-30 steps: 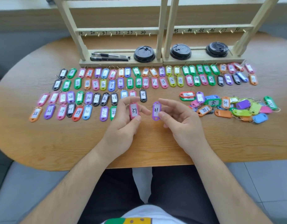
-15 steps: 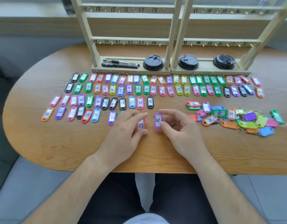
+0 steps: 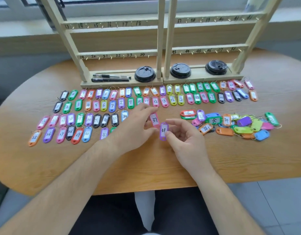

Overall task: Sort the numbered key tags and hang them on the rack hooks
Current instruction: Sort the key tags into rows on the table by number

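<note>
hands sat close together near the middle of the oval wooden table (image 3: 146,167), each holding one tag. left hand (image 3: 134,128) pinched the pink plastic key tag marked 37 (image 3: 154,119) between thumb and fingers. a second ago it held that tag nearer the front edge; it had since carried it toward the far side, up to the right end of the third sorted row, just past the light blue tag marked 34 (image 3: 124,116). tags right after 34 were hidden under the hand. couldn't tell if 37 touched the table. right hand (image 3: 187,139) kept its thumb-and-fingertip pinch on the purple plastic key tag marked 31 (image 3: 163,131), barely shifted, just right of 37. read: 37 was being slotted into number order, so sorting wasn't finished. 31 probably fits the gap after the blue tag marked 30 (image 3: 86,134) in the nearest row. unsorted heap of mixed tags (image 3: 243,123) lay toward the right edge. wooden ladder-style rack (image 3: 160,48) at the far edge showed bare hooks, so nothing was hung yet.
</note>
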